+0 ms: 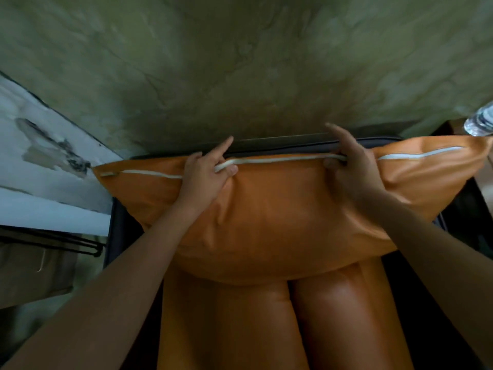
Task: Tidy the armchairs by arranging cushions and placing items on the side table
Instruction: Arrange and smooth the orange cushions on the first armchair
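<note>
A large orange cushion with white piping along its top seam stands against the back of a dark-framed armchair. My left hand pinches the piped top edge left of centre, with its index finger sticking up. Right of centre, my right hand grips the same top edge. Below the cushion lie two orange seat cushions side by side. The cushion's right corner reaches past the chair's arm.
A green textured wall rises right behind the chair. On the left lean a white panel and a brown cardboard piece. A clear plastic bottle shows at the right edge, above a dark wooden surface.
</note>
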